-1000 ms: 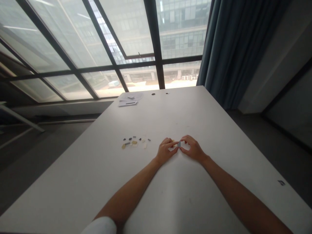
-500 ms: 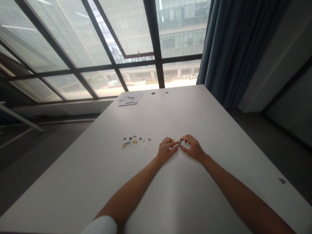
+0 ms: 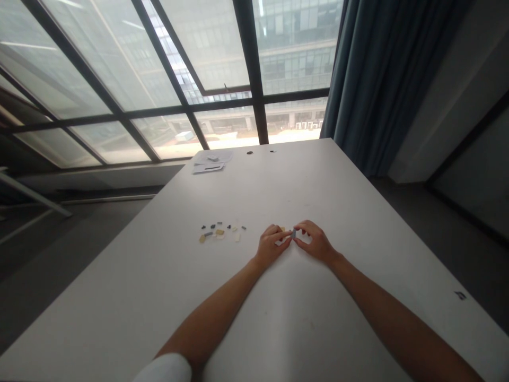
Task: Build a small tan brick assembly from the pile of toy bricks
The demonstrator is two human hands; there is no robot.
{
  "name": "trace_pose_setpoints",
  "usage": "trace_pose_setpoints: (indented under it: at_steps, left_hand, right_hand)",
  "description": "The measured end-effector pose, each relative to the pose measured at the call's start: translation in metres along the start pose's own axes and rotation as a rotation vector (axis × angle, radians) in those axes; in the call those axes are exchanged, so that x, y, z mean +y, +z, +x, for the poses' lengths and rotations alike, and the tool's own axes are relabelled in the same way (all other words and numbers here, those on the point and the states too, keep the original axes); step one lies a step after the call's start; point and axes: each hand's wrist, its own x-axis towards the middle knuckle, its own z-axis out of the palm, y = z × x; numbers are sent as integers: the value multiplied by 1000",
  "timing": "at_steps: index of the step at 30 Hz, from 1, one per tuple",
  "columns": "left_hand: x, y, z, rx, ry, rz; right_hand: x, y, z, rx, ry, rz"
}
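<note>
Between the fingertips of my two hands is a small grey building-block piece (image 3: 294, 233). My right hand (image 3: 316, 241) pinches it between thumb and index finger from the right. My left hand (image 3: 272, 243) is closed at the left side of the piece, thumb and index finger close together; what sits between those fingertips is too small to make out. A tan piece (image 3: 282, 229) shows just behind the left fingers, partly hidden. Farther left lie several loose small pieces: a tan block (image 3: 220, 232), a grey bar (image 3: 209, 234) and dark bits (image 3: 213, 226).
White sheets of paper (image 3: 209, 162) lie at the table's far left corner. A round black disc (image 3: 249, 153) and a small dark item (image 3: 272, 151) are near the far edge. A dark mark (image 3: 460, 295) is by the right edge. Windows and a blue curtain (image 3: 369, 85) stand beyond.
The grey piece has turned slightly between the fingertips. Both hands stay in nearly the same place, and the loose pieces have not moved.
</note>
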Motion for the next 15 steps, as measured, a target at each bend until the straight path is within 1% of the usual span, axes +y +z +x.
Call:
trace_pose_setpoints:
  at_steps: [15]
  left_hand:
    - [-1, 0, -1, 6, -3, 6]
  right_hand:
    - [0, 1, 0, 2, 9, 4]
